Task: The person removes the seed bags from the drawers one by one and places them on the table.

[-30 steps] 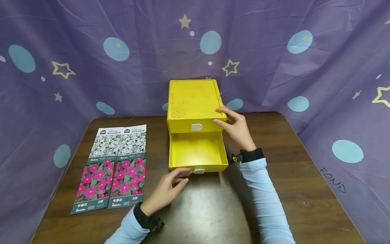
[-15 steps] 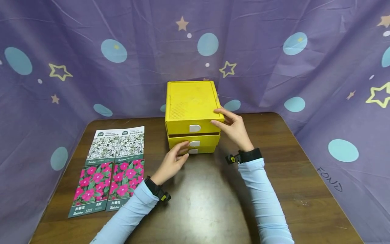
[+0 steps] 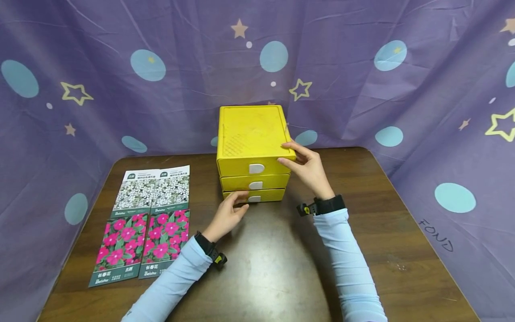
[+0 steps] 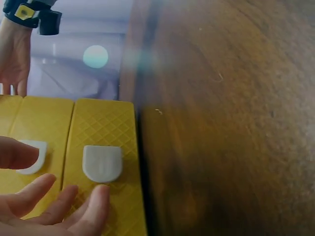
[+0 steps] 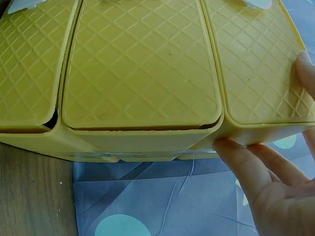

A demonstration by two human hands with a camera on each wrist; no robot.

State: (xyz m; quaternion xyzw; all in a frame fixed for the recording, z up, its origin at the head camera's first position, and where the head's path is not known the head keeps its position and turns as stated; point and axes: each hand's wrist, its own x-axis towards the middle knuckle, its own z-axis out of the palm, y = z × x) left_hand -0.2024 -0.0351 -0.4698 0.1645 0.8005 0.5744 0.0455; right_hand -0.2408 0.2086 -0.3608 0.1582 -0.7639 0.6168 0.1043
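Along the worktop's left edge, running from near the far left corner toward the front, lie four printed flower packets in two close-set rows: white-flower packets behind, pink-flower packets in front.

To their right, the person's left hand reaches in from the near edge, a black wristband above its light blue sleeve. Its fingers are apart and loosely bent, clasping nothing. The fingertips sit at the lowest front of the yellow drawer unit, right by the white tab of that drawer; whether they press on it cannot be told.

The unit stands upright near the middle of the worktop's far edge, between the two hands, just beyond the left hand and left of the right one. Its three drawers are stacked with their fronts closed into the frame, each bearing a white tab.

The right hand grips the unit's upper right front corner, thumb on the top drawer's front and the other fingers at the top and side.

Behind the far edge hangs a purple backdrop with stars and blue ovals; FOND is handwritten on it beyond the right edge.
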